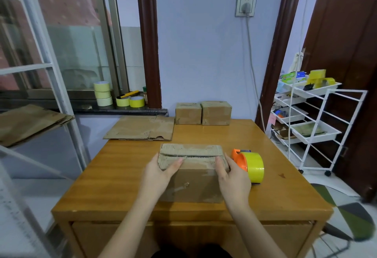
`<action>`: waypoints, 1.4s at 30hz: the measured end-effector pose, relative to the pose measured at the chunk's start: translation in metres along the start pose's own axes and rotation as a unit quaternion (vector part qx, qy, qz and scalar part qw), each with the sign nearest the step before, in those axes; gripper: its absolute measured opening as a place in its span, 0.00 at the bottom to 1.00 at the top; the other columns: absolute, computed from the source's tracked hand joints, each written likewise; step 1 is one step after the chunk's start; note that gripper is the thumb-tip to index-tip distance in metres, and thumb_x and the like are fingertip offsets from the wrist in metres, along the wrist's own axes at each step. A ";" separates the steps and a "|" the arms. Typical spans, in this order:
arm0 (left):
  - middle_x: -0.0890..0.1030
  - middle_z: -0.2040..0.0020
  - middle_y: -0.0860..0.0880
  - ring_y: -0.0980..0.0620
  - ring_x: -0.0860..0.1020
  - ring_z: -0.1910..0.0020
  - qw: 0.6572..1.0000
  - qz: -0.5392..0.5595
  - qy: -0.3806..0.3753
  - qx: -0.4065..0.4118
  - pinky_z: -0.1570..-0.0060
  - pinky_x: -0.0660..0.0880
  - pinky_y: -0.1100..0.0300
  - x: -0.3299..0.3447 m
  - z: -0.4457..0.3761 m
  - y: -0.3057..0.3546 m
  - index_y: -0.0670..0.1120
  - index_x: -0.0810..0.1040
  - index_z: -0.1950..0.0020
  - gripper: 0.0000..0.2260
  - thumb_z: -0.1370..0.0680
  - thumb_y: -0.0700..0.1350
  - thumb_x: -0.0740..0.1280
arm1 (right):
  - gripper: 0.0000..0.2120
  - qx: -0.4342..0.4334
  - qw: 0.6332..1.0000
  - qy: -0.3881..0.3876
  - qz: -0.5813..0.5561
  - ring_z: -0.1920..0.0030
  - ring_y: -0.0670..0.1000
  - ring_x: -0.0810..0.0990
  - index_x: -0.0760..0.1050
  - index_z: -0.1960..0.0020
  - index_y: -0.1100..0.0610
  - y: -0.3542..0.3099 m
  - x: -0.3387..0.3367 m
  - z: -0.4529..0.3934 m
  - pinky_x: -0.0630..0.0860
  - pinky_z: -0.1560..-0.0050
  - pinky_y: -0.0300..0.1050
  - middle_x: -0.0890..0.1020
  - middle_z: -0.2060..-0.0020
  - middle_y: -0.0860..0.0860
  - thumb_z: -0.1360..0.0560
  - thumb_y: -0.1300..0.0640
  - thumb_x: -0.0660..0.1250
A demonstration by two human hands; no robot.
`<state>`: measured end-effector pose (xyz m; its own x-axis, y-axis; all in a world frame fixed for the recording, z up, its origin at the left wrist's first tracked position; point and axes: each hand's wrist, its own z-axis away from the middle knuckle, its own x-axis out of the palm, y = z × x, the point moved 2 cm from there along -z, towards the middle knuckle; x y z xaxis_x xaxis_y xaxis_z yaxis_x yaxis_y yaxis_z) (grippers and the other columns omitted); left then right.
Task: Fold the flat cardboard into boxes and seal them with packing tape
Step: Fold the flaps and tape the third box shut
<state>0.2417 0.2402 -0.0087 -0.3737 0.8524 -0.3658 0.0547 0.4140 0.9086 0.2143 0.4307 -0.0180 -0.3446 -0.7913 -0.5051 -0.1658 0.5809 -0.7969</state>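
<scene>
A brown cardboard box [191, 178] stands near the front of the wooden table [114, 176], its two top flaps folded down and meeting along a seam. My left hand [161, 173] rests on the box's left top corner with straight fingers pressing the near flap. My right hand [232, 176] lies on the right top corner the same way. An orange tape dispenser with a yellow tape roll [250, 165] stands just right of the box, beside my right hand. Flat cardboard sheets [140, 128] lie at the table's back left.
Two closed boxes [203, 113] stand at the table's back edge against the wall. Several tape rolls [104, 93] sit on the window sill. More flat cardboard [28, 123] lies on a shelf at left. A white wire trolley [314, 127] stands at right.
</scene>
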 end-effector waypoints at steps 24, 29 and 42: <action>0.51 0.25 0.61 0.59 0.46 0.25 0.902 -0.365 -0.071 0.219 0.29 0.42 0.59 -0.012 -0.027 -0.017 0.63 0.53 0.27 0.26 0.25 0.63 0.47 | 0.22 -0.066 0.976 -0.198 0.059 0.36 0.49 0.69 0.66 0.28 0.56 -0.008 -0.007 -0.049 0.65 0.44 0.40 0.70 0.36 0.50 0.20 0.52 0.58; 0.62 0.25 0.56 0.51 0.59 0.25 0.901 -0.378 -0.008 0.213 0.26 0.50 0.53 -0.009 -0.048 -0.016 0.59 0.62 0.27 0.21 0.20 0.54 0.59 | 0.18 -0.072 0.971 -0.206 0.093 0.51 0.51 0.80 0.72 0.31 0.55 -0.011 -0.027 -0.047 0.74 0.49 0.44 0.83 0.50 0.51 0.21 0.57 0.59; 0.52 0.22 0.56 0.54 0.54 0.24 0.929 -0.317 -0.086 0.173 0.27 0.59 0.52 -0.004 -0.056 0.020 0.54 0.52 0.22 0.24 0.17 0.53 0.54 | 0.12 -0.130 0.967 -0.145 0.162 0.46 0.52 0.79 0.72 0.40 0.55 -0.025 -0.014 -0.022 0.74 0.50 0.46 0.81 0.47 0.50 0.20 0.50 0.61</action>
<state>0.1920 0.2273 0.0217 -0.2804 0.4286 -0.8589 0.1788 0.9024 0.3920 0.2033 0.4317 0.0163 -0.1489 -0.5588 -0.8158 -0.3320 0.8054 -0.4910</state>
